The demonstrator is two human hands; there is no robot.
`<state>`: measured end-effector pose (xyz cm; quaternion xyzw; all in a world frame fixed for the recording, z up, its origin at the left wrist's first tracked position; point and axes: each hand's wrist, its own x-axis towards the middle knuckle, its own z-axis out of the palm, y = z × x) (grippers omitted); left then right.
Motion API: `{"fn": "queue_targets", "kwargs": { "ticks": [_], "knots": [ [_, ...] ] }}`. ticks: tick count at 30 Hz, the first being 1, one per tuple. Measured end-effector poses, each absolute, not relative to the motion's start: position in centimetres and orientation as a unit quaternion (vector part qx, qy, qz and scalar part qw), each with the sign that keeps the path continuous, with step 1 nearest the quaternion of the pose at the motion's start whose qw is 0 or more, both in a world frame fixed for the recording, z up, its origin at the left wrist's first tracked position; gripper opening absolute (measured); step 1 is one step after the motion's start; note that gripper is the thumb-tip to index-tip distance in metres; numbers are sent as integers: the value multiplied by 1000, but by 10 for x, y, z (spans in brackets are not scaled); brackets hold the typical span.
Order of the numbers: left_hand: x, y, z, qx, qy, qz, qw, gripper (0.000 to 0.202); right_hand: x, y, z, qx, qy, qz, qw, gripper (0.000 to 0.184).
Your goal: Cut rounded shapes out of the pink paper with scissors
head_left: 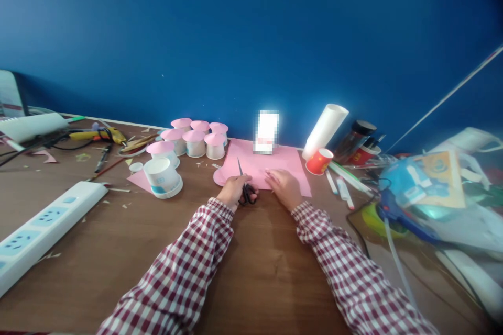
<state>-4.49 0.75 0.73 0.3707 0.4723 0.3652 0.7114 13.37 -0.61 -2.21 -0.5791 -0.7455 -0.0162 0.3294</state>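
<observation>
My left hand (232,190) is closed around a pair of scissors (247,194) with black handles. The blades point away from me, over pink paper (251,159) lying at the back of the table. A rounded pink piece (219,176) sits at the sheet's left edge, partly behind my left hand. My right hand (285,187) rests on the near edge of the pink sheet, its fingers stretched toward the left. Left of the sheet, several white paper cups (195,145) wear pink cone-shaped paper tops (194,136).
Stacked bare cups (163,177) and a power strip (51,214) are at left, with a yellow glue gun (100,135) behind. A bright phone-like screen (266,132) leans on the blue wall. Rightward are a red cup (319,161), white roll (325,131), markers (345,192) and a blue glue gun (404,220).
</observation>
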Motion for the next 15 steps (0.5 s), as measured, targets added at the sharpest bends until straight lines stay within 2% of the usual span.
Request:
{"fn": "queue_targets", "kwargs": {
  "ticks": [4,8,10,12,15],
  "knots": [
    [-42,5,8,366,499,363,697,29,133,-12,-8,-584,-725,15,365,27],
    [-42,5,6,359,499,365,699,28,135,-65,13,-611,-665,150,402,34],
    [-43,6,5,367,492,364,701,30,137,-114,12,-636,-627,249,374,40],
    [-43,6,5,371,489,365,700,31,139,-162,1,-653,-604,348,297,41],
    [-42,5,5,373,489,361,700,32,137,-201,-30,-686,-585,354,249,25]
  ]
}}
